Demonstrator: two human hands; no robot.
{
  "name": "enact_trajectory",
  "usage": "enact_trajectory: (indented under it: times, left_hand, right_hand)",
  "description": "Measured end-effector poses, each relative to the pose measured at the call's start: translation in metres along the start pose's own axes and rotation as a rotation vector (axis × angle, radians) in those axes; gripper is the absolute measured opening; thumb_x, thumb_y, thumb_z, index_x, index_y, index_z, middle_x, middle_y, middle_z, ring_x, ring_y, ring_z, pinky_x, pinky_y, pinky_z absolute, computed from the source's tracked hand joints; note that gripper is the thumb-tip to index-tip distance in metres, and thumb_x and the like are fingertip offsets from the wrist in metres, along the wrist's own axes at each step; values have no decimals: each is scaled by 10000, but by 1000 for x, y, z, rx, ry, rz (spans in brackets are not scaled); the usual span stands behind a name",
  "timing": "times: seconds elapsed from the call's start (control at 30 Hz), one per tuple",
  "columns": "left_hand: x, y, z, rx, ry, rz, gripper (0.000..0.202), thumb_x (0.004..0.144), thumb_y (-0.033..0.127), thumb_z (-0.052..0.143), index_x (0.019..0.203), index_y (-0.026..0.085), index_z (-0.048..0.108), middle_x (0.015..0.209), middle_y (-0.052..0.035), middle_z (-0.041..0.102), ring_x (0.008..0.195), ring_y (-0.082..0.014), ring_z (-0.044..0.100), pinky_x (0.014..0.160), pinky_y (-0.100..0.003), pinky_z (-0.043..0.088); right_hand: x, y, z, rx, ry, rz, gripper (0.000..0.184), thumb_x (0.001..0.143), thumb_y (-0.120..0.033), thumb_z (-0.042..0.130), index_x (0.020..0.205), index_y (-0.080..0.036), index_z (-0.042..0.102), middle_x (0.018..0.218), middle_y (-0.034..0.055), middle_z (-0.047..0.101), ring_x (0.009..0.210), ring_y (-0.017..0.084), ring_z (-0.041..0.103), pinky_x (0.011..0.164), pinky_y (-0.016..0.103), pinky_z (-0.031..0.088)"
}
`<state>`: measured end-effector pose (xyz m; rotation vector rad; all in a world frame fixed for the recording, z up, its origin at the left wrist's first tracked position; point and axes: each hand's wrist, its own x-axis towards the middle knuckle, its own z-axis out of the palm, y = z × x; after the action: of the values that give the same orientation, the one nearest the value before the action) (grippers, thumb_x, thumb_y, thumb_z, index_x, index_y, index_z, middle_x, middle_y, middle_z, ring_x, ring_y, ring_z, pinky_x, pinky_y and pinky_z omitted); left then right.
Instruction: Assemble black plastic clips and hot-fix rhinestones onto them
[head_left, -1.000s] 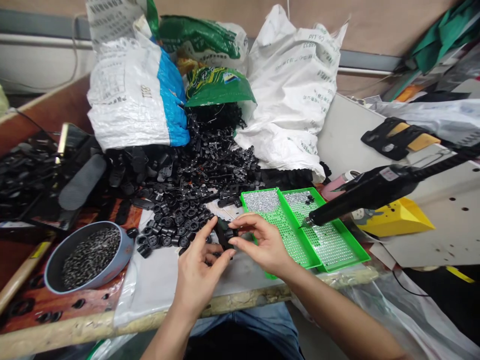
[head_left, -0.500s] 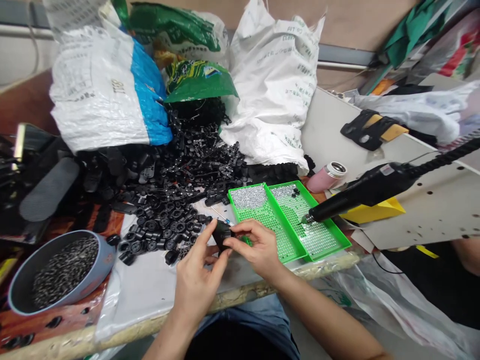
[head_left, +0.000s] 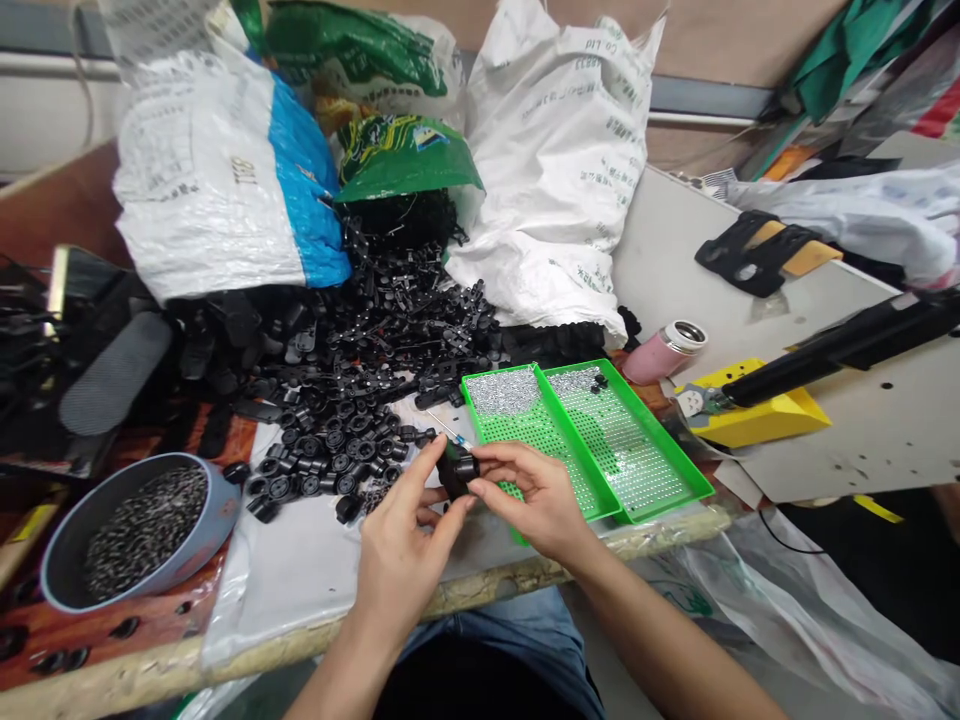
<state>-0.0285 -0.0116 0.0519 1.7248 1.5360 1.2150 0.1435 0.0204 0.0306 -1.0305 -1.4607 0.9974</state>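
A small black moulded plastic part (head_left: 456, 473) is pinched between the nearly closed fingertips (head_left: 437, 452) of the left hand (head_left: 399, 562) and the right hand (head_left: 536, 500), just above the near edge of the bench (head_left: 480, 592). A thin metal pin with a blue end (head_left: 459, 437) is seen just beyond the fingers, but whether it is touched cannot be told. To the left, a heap of round black plastic parts (head_left: 322, 462) is laid on a white plastic sheet (head_left: 285, 570). To the right, a bright green perforated tray (head_left: 679, 465) is placed, with glittering silver studs (head_left: 502, 392) spread in it. A grey bowl of dark small parts (head_left: 219, 512) stands near the left corner. A black cylindrical hand tool (head_left: 832, 345) is rested on a yellow wedge-shaped block (head_left: 780, 420) toward the right edge.
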Motion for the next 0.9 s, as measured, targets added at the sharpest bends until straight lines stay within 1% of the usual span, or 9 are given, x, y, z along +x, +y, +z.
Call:
enact_trajectory:
  times: [0.2,0.4,0.47,0.57,0.6,0.67,0.73,0.8,0.9]
  left_hand:
    - [-1,0,1,22,9,48,532,852,217,743,1371,232,625,1252,-73,744,673,-109,737,604,-171,612]
    - [-4,-1,5,11,-1,37,512,867,215,718,1371,237,630,1152,-73,773,696,-127,736,618,-196,616]
    - [-4,-1,6,-22,-21,-6,521,868,235,719,1380,229,622,1051,-62,792,673,-133,729,610,-209,614]
    - [-4,-1,4,-87,-64,-87,583,862,288,735,1419,220,581,845,-15,794,573,-126,694,567,-221,602]
    - [-4,0,3,-97,-76,-105,595,860,302,738,1427,219,573,818,-8,790,557,-125,687,557,-221,598]
    - [-3,2,1,-87,-87,-110,581,865,311,733,1419,220,582,884,-28,800,586,-130,702,561,-219,598]
    - [-3,4,1,-48,-74,-83,533,873,294,720,1391,229,613,1059,-65,794,660,-140,731,585,-217,606]
    - [-4,5,1,-8,-51,-51,503,881,272,705,1377,242,629,1211,-84,756,708,-146,744,600,-217,612]
    - [-6,3,3,34,-36,9,491,895,253,681,1384,262,630,1323,-87,707,760,-159,754,632,-229,625]
  right_hand:
    - [3,-7,-1,-14,15,56,268,754,-285,827,1003,-201,779,883,63,745,720,167,741,667,287,648]
    - [3,-5,0,131,0,200,303,715,-366,865,932,-190,747,766,35,759,695,168,739,676,296,644]
    - [4,-5,-1,113,1,186,303,722,-367,861,945,-192,754,782,37,756,706,166,735,682,296,643]
    - [5,-6,-3,25,-10,97,303,727,-362,859,972,-204,779,863,55,756,730,164,730,683,292,638]
    - [5,-7,-4,4,-15,67,300,730,-360,858,977,-208,783,882,58,757,733,165,731,684,294,637]
    - [6,-9,-4,-13,-14,32,290,736,-353,854,979,-212,783,880,56,761,729,168,734,680,299,639]
    - [6,-11,-4,-23,-1,35,288,732,-349,858,970,-208,778,844,49,766,711,172,735,668,304,638]
    - [6,-12,-4,-33,10,69,282,730,-350,858,950,-197,770,811,49,771,694,178,733,657,311,636]
    - [4,-13,-1,-26,14,128,261,747,-372,841,905,-185,749,775,50,773,678,186,733,644,318,632]
